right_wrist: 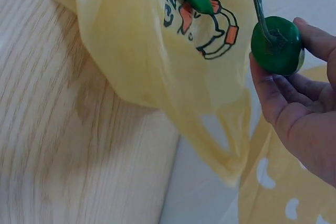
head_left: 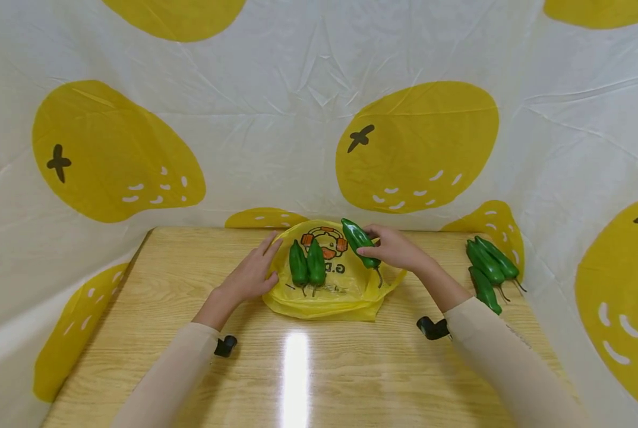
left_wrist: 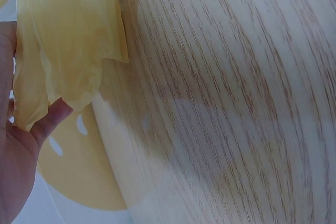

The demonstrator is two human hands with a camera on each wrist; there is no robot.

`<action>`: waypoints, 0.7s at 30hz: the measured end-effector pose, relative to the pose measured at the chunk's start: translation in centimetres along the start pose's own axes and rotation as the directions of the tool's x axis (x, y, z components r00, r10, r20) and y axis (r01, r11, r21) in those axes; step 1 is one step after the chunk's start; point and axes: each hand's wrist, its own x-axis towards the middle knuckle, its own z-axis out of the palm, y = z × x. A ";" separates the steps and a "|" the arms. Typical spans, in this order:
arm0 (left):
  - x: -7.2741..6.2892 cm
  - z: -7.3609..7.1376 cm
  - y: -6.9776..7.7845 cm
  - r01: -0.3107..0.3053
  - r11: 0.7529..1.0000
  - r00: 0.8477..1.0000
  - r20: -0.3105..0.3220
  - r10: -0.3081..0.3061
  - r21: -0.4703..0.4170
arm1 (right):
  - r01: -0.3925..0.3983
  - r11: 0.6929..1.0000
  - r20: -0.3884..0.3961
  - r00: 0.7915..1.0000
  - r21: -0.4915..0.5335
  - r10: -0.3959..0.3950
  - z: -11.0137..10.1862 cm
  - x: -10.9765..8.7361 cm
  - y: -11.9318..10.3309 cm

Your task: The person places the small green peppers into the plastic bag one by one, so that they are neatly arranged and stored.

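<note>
A yellow plastic bag (head_left: 375, 292) with a printed duck cartoon lies spread on the table, its mouth toward me. Two green peppers (head_left: 299, 264) (head_left: 316, 261) lie side by side on it, stems toward me. Over the bag's right part, my right hand (head_left: 396, 246) holds another green pepper (head_left: 355, 236) between thumb and fingers; in the right wrist view its stem end (right_wrist: 276, 45) faces the camera. At the bag's left edge is my left hand (head_left: 249, 273), fingers extended and spread from the thumb, touching the plastic (left_wrist: 73, 40).
Several more green peppers (head_left: 485, 261) lie at the table's right edge. The wooden table (head_left: 351, 374) ends at a white cloth (head_left: 276, 160) with yellow fruit prints, hanging behind and at both sides. Dark wrist-mounted pieces (head_left: 432, 327) show beside the sleeves.
</note>
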 end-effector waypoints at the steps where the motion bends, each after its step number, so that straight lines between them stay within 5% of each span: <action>1: 0.0 0.0 0.0 0.001 1.000 1.000 0.000 -0.001 0.000 | -0.003 1.000 0.008 1.000 -0.009 0.003 0.3 0.3 -0.1; 13: 0.0 0.0 0.1 0.005 1.000 1.000 0.006 -0.005 -0.013 | -0.119 0.992 0.038 0.992 -0.028 0.120 3.5 3.5 -0.4; 21: 0.1 0.1 0.0 0.002 1.000 1.000 0.007 -0.002 -0.010 | -0.244 0.966 0.056 0.969 0.083 0.240 5.5 5.2 0.7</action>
